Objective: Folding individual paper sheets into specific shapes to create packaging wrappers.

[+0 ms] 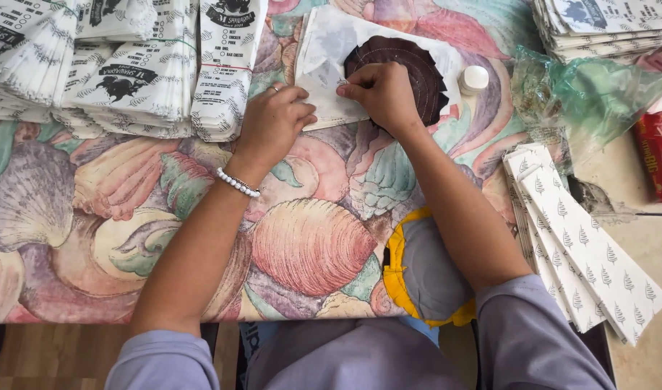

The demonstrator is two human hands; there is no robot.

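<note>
The head view looks straight down on a worktop (92, 238) spread with a cloth printed in big shells of pink, green and cream. At far left lie fanned stacks of white paper bags with black printed panels (107, 68), overlapping in rows up to the top edge. Just right of them the left hand (273, 123), with a ring and a white bead bracelet (238, 183) at the wrist, rests curled with its fingertips pressing down the near edge of a flat white paper sheet (324, 65); its grip is loosely closed and pins rather than grasps. The right hand (380, 92) is clenched in a pinch on that same sheet where it meets a dark brown round stitched pad (418, 68), which lies partly over the paper. I judge the step in hand to be folding or pressing an edge of the sheet; the next move would call for the left hand to hold it flat. Beside the pad stands a small white cap-shaped object (475, 78). Further right sits crumpled clear green plastic wrap (591, 90), then a stack of white slips with small grey tree motifs (591, 253), and a red packet (660, 152) at the edge.
</note>
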